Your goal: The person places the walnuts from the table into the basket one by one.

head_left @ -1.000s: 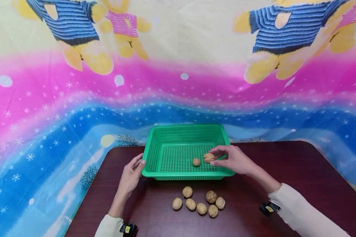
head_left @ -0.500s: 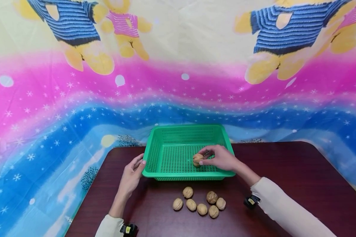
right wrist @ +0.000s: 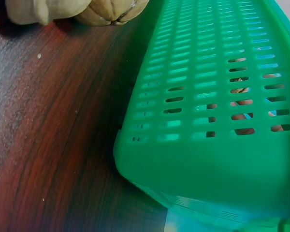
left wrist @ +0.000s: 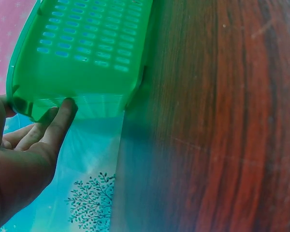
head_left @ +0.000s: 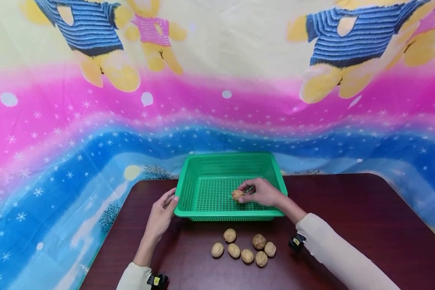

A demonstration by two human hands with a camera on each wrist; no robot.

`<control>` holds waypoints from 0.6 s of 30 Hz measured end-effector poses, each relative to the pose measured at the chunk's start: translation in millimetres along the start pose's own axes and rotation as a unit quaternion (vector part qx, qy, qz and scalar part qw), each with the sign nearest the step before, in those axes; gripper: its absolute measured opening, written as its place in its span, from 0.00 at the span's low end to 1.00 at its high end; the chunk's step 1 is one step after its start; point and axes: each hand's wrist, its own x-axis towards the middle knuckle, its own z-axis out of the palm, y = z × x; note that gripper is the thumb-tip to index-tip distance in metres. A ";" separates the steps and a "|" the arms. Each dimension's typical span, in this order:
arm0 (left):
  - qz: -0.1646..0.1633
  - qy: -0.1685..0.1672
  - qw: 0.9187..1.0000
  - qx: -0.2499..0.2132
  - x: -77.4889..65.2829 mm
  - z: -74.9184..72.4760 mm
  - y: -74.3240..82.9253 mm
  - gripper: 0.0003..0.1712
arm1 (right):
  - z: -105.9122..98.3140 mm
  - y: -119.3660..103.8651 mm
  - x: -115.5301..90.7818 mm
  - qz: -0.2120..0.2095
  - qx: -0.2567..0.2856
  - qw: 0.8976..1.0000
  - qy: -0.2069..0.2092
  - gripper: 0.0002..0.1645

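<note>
A green plastic basket (head_left: 232,214) with slotted walls stands on the dark table. My left hand (head_left: 160,215) holds its left end, the thumb at the rim and the fingers (left wrist: 60,123) against the outside in the left wrist view. Inside the basket, my right hand (head_left: 264,194) pinches a walnut (head_left: 236,195) low over the floor, between thumb and fingertips. A second walnut seen there earlier is hidden behind the held one. Through the wall's slots in the right wrist view, only bits of the right fingers (right wrist: 241,102) show.
In front of the basket lie several loose walnuts (head_left: 247,256) on the wooden table (head_left: 340,217). Two walnuts (right wrist: 113,10) appear at the top of the right wrist view. A printed cloth (head_left: 217,104) hangs behind the table.
My right hand has carried the walnut leftward from the basket's right side to where the other walnut lay, covering it from view. The left hand and the basket stay put.
</note>
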 end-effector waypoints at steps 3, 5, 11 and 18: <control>0.000 -0.001 1.000 0.003 -0.4 0.2 0.7 0.33 | 0.8 1.5 1.0 0.006 -0.003 1.000 -0.003 0.18; 0.001 -0.001 1.000 0.003 0.2 0.0 1.5 0.34 | 1.5 1.9 2.5 0.012 -0.007 1.000 -0.005 0.18; -0.002 0.000 1.000 0.006 0.7 -0.4 2.5 0.33 | 2.3 3.6 5.1 0.029 -0.016 0.999 -0.013 0.19; -0.001 0.001 1.000 0.007 -0.2 0.5 1.4 0.33 | 2.9 5.2 3.5 0.022 -0.021 0.999 -0.014 0.19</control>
